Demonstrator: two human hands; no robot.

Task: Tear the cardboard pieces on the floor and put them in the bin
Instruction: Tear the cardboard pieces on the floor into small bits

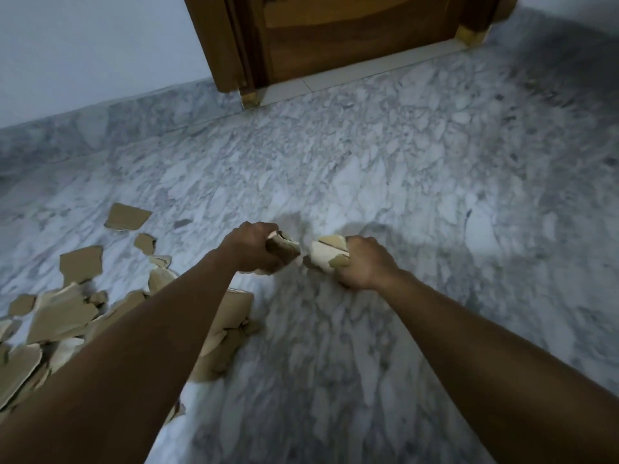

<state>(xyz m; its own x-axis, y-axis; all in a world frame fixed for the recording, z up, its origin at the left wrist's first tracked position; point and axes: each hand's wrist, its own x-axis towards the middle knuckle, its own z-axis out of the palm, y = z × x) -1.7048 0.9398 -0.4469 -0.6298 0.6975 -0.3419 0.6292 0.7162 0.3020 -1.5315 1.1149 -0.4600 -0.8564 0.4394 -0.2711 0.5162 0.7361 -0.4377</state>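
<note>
In front of the wooden door (351, 38), above the marble floor (418, 182), the left hand (253, 251) curls tightly round a dark cardboard scrap (283, 252). The right hand (363, 262) grips a paler scrap (326, 254), narrowly apart from it. More cardboard pieces (62, 314) litter the floor farther from the door.

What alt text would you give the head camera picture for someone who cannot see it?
A person's left hand grips one cardboard piece and the right hand a second piece, held slightly apart above a grey marble floor. More cardboard scraps lie at the left; a wooden door stands ahead.
</note>
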